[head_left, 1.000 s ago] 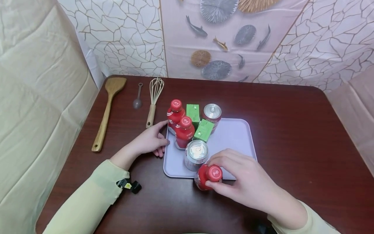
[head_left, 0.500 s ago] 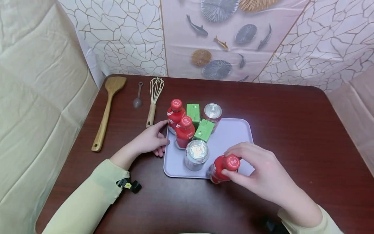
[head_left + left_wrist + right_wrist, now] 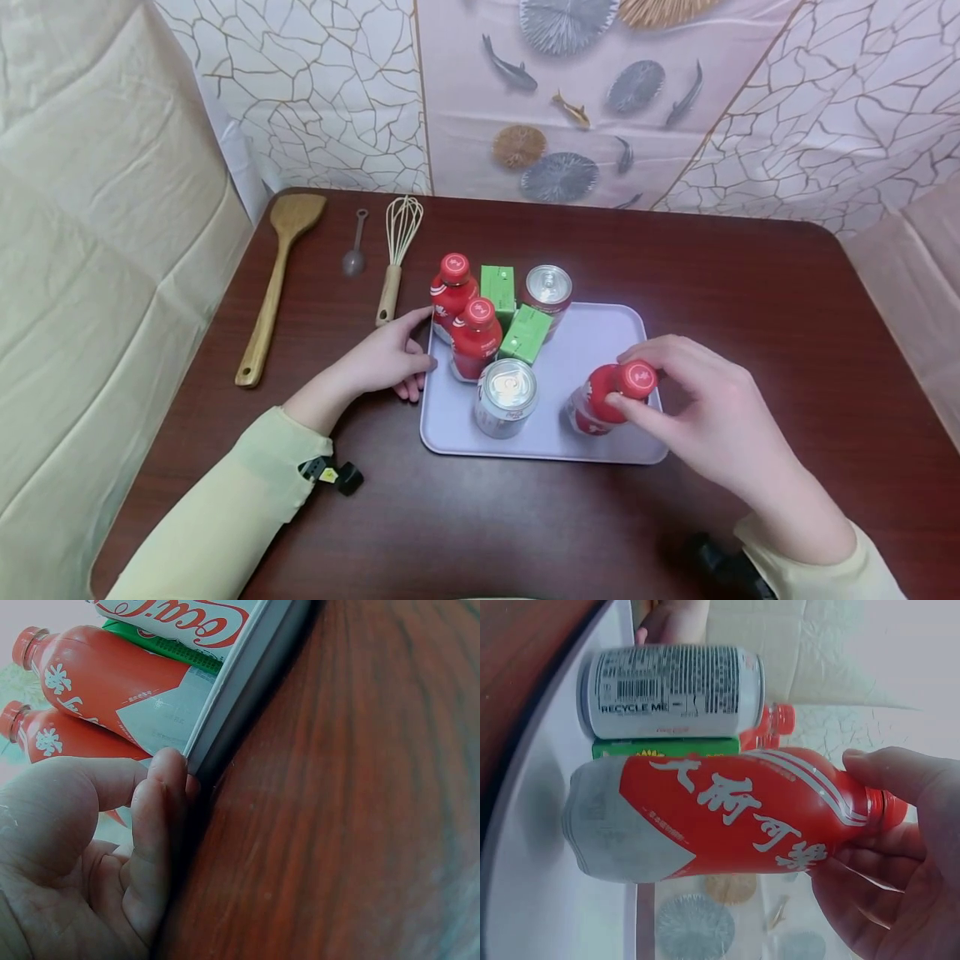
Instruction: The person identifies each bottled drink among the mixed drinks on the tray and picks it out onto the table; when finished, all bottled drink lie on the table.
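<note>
My right hand (image 3: 708, 408) grips a red-capped drink bottle (image 3: 602, 398) by its neck, thumb on one side and fingers on the other. Slightly tilted, the bottle's base is close over the right part of a lilac tray (image 3: 592, 329). At the tray's left edge, my left hand (image 3: 386, 354) holds the rim with thumb and fingers; the left wrist view shows its fingertips (image 3: 169, 761) right at that rim. Two more red bottles (image 3: 476, 337) stand on the tray beside two green cartons (image 3: 525, 333). A silver Coca-Cola can (image 3: 671, 691) stands near the front, another can (image 3: 548, 292) at the back.
Left of the tray, a wooden spatula (image 3: 273, 287), a small measuring spoon (image 3: 356, 250) and a whisk (image 3: 397, 258) lie on the dark wooden table (image 3: 765, 333). A patterned cloth (image 3: 570, 100) hangs behind the table's back edge.
My right hand has carried the bottle right and away from me, from the tray's front edge beside the silver can to over its right part. The left hand stays at the rim.
</note>
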Demonstrator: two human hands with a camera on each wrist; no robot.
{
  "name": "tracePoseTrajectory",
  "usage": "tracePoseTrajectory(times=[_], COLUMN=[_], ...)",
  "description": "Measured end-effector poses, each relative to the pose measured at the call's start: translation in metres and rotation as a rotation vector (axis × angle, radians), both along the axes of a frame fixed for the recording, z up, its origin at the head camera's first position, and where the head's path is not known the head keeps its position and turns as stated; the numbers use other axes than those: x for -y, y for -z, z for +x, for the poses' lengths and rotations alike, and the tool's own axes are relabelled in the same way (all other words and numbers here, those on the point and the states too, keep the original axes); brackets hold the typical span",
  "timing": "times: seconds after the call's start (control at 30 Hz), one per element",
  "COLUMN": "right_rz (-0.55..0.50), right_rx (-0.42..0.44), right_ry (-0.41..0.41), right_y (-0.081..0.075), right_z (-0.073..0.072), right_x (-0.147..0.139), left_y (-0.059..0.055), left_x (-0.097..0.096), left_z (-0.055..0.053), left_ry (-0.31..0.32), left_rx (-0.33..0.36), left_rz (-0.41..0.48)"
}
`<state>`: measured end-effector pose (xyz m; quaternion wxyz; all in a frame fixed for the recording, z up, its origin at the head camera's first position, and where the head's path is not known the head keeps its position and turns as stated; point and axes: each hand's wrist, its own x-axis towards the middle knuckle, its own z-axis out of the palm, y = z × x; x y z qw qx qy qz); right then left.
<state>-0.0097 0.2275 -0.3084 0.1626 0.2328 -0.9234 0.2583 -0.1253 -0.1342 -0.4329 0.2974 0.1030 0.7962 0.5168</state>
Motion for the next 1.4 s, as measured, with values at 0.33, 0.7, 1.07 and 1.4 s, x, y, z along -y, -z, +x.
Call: tracePoseTrajectory(times=[0.33, 0.7, 1.07, 1.4], right_rz=[0.015, -0.007, -0.057, -0.076], right_rx=[-0.004, 0.098, 0.168, 0.262], right_ry=[0.129, 0.236, 0.331, 0.498], right_y=[-0.003, -0.007, -0.009, -0.007], right_z=[-0.017, -0.038, -0.056, -0.073], right_x=[-0.015, -0.035, -0.056, -0.084], left_y=[0.000, -0.002, 0.001, 0.005], left_x=[0.000, 0.003, 0.002, 0.001], left_z=[0.000, -0.003, -0.001, -0.003], left_ry=[0.007, 0.003, 0.001, -0.003], left_rx=[0.003, 0.001, 0.006, 0.014], left_rz=[-0.009, -0.022, 0.002, 0.015])
